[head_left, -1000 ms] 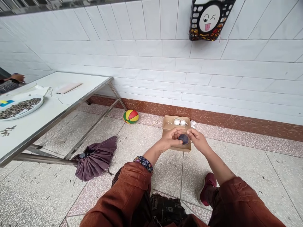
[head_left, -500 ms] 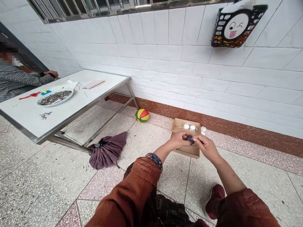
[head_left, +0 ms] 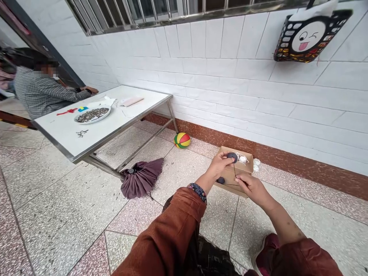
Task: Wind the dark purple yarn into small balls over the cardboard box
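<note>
Charcoal-dark thread is making up the ball (head_left: 232, 156) that the left hand (head_left: 220, 165) is gripping between thumb and fingers, over the far half of the open box (head_left: 230, 177). Nearer and slightly to the right, the right hand (head_left: 250, 186) is pinching a dark strand (head_left: 234, 168), its fingers closed, and the strand is running nearly straight between the two hands. Doing this well is, in my judgement, depending on even, gentle tension: the left fingers should be holding the ball firmly enough to keep it from slipping, yet loosely enough to let it turn, while the right should be guiding rather than tugging (thread this fine could be snagging or snapping under a jerk). Below, a second dark ball (head_left: 220, 180) is lying at the near left of the box, with a thin dark line stretching toward the right hand; whether it is joining the same strand I cannot tell. Keeping that line clear of the working strand would probably be preventing a tangle. White thread (head_left: 243, 159) is sitting in the far part of the box. Farther left, a striped ball (head_left: 182, 140) is resting on the floor beside the table (head_left: 57, 132).
</note>
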`<state>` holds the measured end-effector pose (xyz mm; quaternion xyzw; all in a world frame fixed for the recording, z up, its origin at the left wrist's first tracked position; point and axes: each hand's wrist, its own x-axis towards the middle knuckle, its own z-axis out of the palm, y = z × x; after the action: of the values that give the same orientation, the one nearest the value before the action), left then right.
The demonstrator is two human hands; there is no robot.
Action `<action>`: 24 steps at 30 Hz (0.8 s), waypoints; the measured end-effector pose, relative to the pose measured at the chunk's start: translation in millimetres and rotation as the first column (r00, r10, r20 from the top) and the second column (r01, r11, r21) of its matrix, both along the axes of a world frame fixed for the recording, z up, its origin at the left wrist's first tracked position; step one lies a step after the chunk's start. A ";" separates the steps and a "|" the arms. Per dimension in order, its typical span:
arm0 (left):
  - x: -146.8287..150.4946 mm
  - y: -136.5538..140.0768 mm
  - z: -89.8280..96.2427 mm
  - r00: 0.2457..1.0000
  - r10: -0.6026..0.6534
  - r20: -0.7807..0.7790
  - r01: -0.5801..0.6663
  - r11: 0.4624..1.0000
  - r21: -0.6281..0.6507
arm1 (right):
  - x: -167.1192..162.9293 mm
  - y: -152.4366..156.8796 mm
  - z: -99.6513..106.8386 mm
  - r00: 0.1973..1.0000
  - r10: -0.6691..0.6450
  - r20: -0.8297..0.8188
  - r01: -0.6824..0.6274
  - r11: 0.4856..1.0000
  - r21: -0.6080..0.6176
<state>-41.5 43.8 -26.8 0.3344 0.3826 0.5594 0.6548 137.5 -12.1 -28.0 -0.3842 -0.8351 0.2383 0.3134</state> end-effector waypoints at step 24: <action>29.0 44.8 7.5 0.989 -0.140 -0.039 0.140 0.990 0.009 | 11.8 28.1 25.7 0.976 -0.170 -0.137 0.169 0.985 -0.016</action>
<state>-12.6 88.6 -19.3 0.3750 0.3675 0.5078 0.6830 149.3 16.0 -2.3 -0.4373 -0.7750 0.2384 0.3889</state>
